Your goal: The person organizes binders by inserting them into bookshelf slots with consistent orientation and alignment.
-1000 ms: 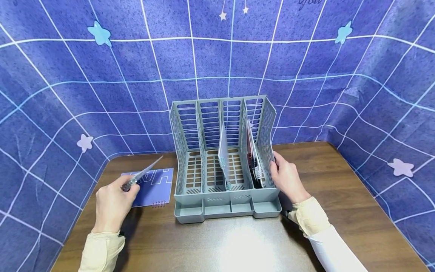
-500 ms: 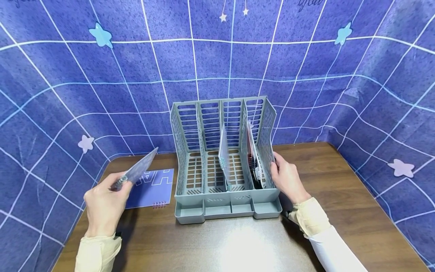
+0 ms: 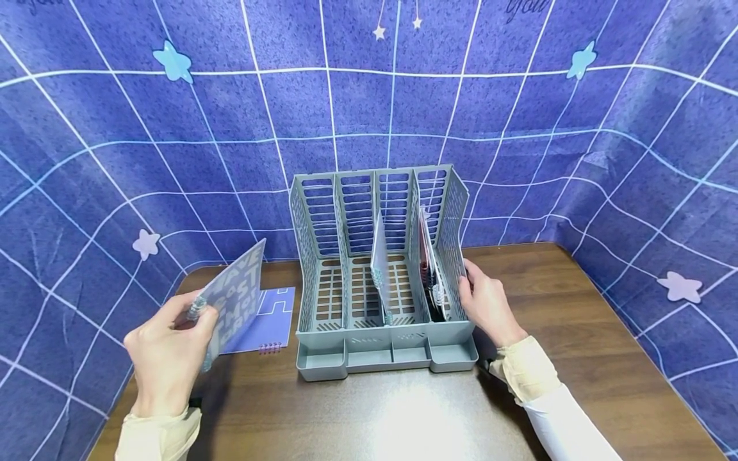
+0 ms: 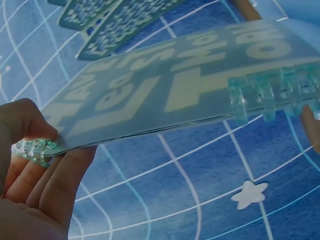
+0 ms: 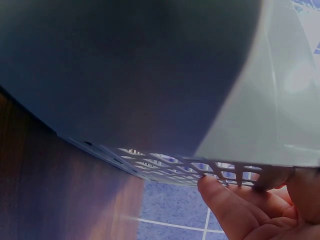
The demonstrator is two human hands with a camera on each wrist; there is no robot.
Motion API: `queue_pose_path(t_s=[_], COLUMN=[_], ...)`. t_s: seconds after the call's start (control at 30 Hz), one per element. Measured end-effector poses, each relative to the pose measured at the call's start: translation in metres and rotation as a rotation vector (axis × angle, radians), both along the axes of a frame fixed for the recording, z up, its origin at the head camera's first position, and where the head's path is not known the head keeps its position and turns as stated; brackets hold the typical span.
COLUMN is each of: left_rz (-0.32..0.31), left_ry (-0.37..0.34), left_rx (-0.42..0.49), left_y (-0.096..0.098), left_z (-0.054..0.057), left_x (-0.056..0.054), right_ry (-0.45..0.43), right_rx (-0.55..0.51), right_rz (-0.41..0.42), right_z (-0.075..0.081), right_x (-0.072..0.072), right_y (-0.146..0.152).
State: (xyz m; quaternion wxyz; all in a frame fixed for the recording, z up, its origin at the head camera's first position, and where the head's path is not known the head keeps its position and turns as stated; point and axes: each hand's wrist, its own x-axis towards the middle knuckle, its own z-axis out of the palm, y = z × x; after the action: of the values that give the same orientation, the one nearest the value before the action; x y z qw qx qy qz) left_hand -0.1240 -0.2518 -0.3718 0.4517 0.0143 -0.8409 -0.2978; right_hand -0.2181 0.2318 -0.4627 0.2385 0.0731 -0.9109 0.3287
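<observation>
My left hand (image 3: 170, 352) pinches a ring-bound notebook (image 3: 233, 291) by its bound edge, holding it tilted above the table. In the left wrist view, the notebook (image 4: 165, 90) shows a translucent cover with large pale letters and teal rings. Beneath it lies a blue notebook (image 3: 277, 323) with small reddish rings, partly hidden. My right hand (image 3: 490, 301) grips the right side wall of a grey-green file organizer (image 3: 369, 336). In the right wrist view, fingers (image 5: 215, 195) touch the perforated wall of the organizer (image 5: 295, 120).
One notebook (image 3: 378, 269) leans upright near the organizer's middle. Several more notebooks (image 3: 429, 272) stand in its rightmost compartment. Small trays (image 3: 323, 365) run along its front. A blue grid-patterned cloth (image 3: 369, 102) hangs behind the brown wooden table (image 3: 576, 333).
My left hand has moved left and turned the notebook, so its lettered cover now faces the head camera more. The right hand and the organizer have stayed put.
</observation>
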Motion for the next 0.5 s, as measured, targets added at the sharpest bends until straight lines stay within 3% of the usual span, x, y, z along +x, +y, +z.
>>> queue_pose_path(t_s=[0.27, 0.5], left_rz=[-0.02, -0.024], left_ry=[0.035, 0.059], left_rx=[0.001, 0.076], left_y=[0.002, 0.01], left_z=[0.012, 0.019], left_x=[0.011, 0.02], right_ry=[0.015, 0.01], right_rx=[-0.001, -0.002], right_rz=[-0.001, 0.002], right_z=[0.001, -0.001], right_x=[-0.001, 0.0], right_y=[-0.001, -0.001])
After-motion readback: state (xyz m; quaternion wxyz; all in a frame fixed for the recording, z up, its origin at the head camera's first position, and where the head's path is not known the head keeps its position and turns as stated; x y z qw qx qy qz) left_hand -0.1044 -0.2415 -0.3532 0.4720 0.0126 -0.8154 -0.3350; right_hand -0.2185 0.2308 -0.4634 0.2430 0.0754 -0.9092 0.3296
